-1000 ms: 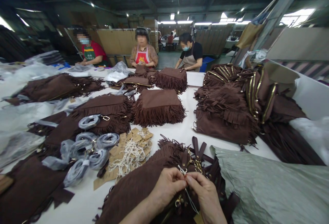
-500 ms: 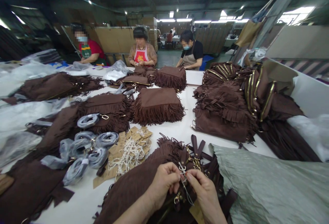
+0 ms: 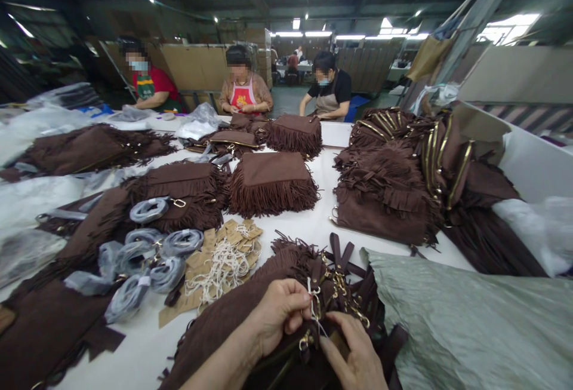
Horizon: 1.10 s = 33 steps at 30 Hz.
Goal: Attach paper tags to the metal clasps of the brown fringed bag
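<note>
A brown fringed bag lay nearest the person. Over its right part, the left hand pinched a white string between thumb and forefinger, close beside a gold clasp. The right hand, also above the bag, had its thumb and forefinger parted near the string's lower end; I could not tell how its hidden fingers stood. Left of the bag lay paper tags and coiled straps; right of it, a grey-green sheet.
</note>
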{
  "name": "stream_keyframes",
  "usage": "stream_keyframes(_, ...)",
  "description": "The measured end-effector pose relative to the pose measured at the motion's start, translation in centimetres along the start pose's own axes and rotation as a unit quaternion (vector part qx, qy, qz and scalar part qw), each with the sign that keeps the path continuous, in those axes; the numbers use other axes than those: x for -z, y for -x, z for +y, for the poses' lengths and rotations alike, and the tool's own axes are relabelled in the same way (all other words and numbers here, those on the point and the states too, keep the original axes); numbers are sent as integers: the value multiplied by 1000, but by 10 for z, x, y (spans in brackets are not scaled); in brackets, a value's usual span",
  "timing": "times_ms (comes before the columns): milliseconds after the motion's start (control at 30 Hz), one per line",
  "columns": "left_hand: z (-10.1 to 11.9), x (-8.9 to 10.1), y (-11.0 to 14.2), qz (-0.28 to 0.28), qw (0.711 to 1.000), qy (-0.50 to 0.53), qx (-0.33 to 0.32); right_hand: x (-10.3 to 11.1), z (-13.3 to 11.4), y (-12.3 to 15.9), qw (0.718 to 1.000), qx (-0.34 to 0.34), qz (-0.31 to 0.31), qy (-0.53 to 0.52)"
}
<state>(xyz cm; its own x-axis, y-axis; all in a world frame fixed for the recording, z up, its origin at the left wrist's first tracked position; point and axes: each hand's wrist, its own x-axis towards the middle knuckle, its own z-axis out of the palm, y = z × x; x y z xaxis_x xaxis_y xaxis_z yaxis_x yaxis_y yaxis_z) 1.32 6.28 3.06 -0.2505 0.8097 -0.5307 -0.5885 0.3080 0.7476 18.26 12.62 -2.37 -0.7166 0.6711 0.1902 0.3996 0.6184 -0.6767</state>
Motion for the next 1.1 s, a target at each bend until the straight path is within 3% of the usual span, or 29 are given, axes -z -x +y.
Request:
stream_keyframes(67, 0, 4, 2, -9, 1000, 22, 1, -7, 11, 13, 998, 29, 5, 63)
stream_keyframes(133, -1, 7, 4, -13, 999, 33, 9, -12, 16, 20, 998, 12, -4, 67)
stream_keyframes(200, -1, 9, 7, -18, 999, 29, 19, -10, 15, 18, 997, -60, -44, -7)
stream_keyframes(267, -1, 11, 10, -23, 999, 6, 26, -2, 9, 12, 967, -166, -102, -165)
stream_keyframes(333, -1, 12, 12, -25, 999, -20, 28, 11, 2, 4, 880, -276, -145, -359)
stream_keyframes(433, 1, 11, 14, -27, 999, -25, 22, 28, -13, -3, 715, -372, -143, -575)
stream_keyframes(500, 3, 9, 17, -36, 999, -3, 22, 32, -24, -4, 645, -386, -141, -644)
stream_keyframes(567, 5, 8, 21, -40, 999, 13, 23, 30, -34, -2, 609, -386, -161, -674)
stream_keyframes(633, 6, 8, 25, -36, 999, -4, 21, 22, -42, -1, 604, -382, -181, -676)
stream_keyframes(800, 2, 13, 36, 30, 983, -182, 20, 2, -48, -1, 633, -380, -198, -645)
stream_keyframes(867, 2, 16, 38, 32, 974, -223, 20, 0, -49, -2, 634, -383, -196, -642)
stream_keyframes(1100, 9, 14, 45, -48, 997, -45, 42, 7, -51, -6, 637, -385, -190, -641)
